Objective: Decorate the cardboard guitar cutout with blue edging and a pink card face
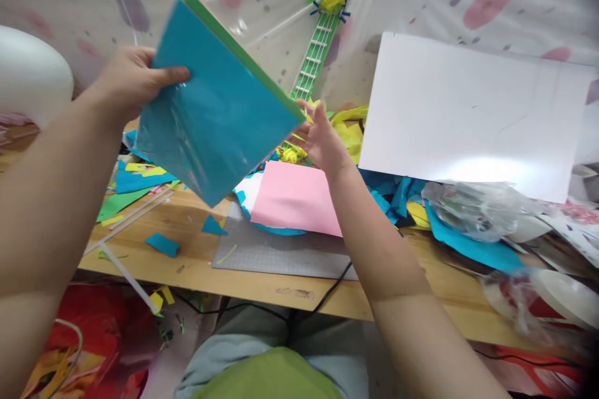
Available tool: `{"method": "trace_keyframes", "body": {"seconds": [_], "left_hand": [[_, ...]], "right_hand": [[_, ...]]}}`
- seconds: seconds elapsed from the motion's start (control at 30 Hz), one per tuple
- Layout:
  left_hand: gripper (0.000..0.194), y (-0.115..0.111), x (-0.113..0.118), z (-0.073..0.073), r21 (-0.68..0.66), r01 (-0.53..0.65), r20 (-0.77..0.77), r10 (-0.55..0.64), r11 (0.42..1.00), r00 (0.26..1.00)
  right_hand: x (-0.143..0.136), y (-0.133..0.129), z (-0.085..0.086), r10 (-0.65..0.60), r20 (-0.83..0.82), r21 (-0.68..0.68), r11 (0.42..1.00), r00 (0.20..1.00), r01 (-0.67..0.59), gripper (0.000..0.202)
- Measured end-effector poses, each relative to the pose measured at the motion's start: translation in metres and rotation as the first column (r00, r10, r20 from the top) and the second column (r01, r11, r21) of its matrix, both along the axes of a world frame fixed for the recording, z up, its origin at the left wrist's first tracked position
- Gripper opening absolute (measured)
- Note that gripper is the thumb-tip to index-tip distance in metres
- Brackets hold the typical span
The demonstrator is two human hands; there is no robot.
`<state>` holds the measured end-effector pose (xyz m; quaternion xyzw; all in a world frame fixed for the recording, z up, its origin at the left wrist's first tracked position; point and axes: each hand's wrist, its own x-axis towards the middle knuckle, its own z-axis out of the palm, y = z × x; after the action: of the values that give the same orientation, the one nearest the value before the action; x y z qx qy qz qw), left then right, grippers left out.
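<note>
blue pack (pixel 219 100) held in the air, tilted with one corner down, above and to the left of the pink sheet (pixel 294 196), which i take as my reference. on the head feed i have the left hand (pixel 124 84) clamped on the pack's left edge, thumb flat on the blue face, the other fingers mostly hidden behind. right hand (pixel 322 140): fingers apart and lightly bent beside the pack's right corner, just beyond the pink sheet; contact there i cannot tell.

handling, my estimate: light, fairly stiff as a stack, edges easily creased. glare suggests a clear film (pixel 187 165) over the face, so likely slippery; loose sheets could slide. a green strip (pixel 243 56) shows along the upper edge, perhaps another sheet behind. best hold: thumb over the face and fingers spread behind, near mid-edge, with the opposite corner supported; avoid pinching a corner alone.

around the pink sheet: grey mat (pixel 281 259) beneath and nearer me; blue scrap (pixel 161 244) to its left; green fretted neck (pixel 314 53) beyond it; white board (pixel 472 106) to its right and farther back.

labels: no brand or writing legible, on the pack or elsewhere. marks on the white board too faint to read.
</note>
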<state>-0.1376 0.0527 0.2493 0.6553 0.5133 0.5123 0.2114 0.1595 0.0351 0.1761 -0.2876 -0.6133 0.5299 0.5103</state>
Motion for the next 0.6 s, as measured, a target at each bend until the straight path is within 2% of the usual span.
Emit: {"method": "trace_keyframes", "body": {"seconds": [0.1, 0.17, 0.27, 0.33, 0.4, 0.5, 0.53, 0.57, 0.6], "left_hand": [[0.065, -0.003, -0.007, -0.009, 0.203, 0.031, 0.242, -0.081, 0.979, 0.967], [0.069, -0.004, -0.009, -0.023, 0.246, 0.010, 0.360, -0.101, 0.969, 0.927], [0.069, -0.011, -0.015, -0.043, 0.243, -0.126, 0.486, -0.008, 0.962, 0.874], [0.067, -0.021, -0.025, -0.050, 0.243, -0.244, 0.512, 0.089, 0.939, 0.854], [0.069, -0.033, -0.039, -0.052, 0.233, -0.235, 0.456, 0.108, 0.944, 0.883], [0.075, -0.049, -0.059, -0.057, 0.080, 0.031, 0.206, -0.047, 0.996, 0.977], [0.076, -0.053, -0.064, -0.061, 0.042, 0.026, 0.129, -0.032, 0.999, 0.991], [0.072, -0.055, -0.067, -0.067, 0.058, -0.073, 0.083, 0.068, 0.996, 0.994], [0.067, -0.056, -0.069, -0.074, 0.098, -0.219, 0.067, 0.213, 0.971, 0.975]], "right_hand": [[-0.016, -0.001, 0.000, 0.079, -0.027, 0.015, 0.997, 0.996, -0.079, 0.062], [-0.042, -0.003, -0.006, 0.078, -0.020, 0.035, 0.996, 0.997, -0.077, 0.059], [-0.087, -0.005, -0.019, -0.070, -0.007, -0.042, 0.997, 0.998, 0.069, 0.055], [-0.112, -0.003, -0.028, -0.151, -0.007, -0.064, 0.987, 0.989, 0.150, 0.049], [-0.132, -0.001, -0.038, -0.222, -0.040, -0.063, 0.974, 0.974, 0.220, 0.045], [-0.152, -0.003, -0.052, -0.305, -0.050, -0.023, 0.952, 0.951, 0.304, 0.040], [-0.156, -0.005, -0.056, -0.323, -0.042, 0.000, 0.946, 0.945, 0.324, 0.037], [-0.158, -0.007, -0.061, -0.330, -0.035, 0.021, 0.943, 0.943, 0.331, 0.034], [-0.160, -0.010, -0.065, -0.322, -0.029, 0.037, 0.946, 0.946, 0.323, 0.032]]}}
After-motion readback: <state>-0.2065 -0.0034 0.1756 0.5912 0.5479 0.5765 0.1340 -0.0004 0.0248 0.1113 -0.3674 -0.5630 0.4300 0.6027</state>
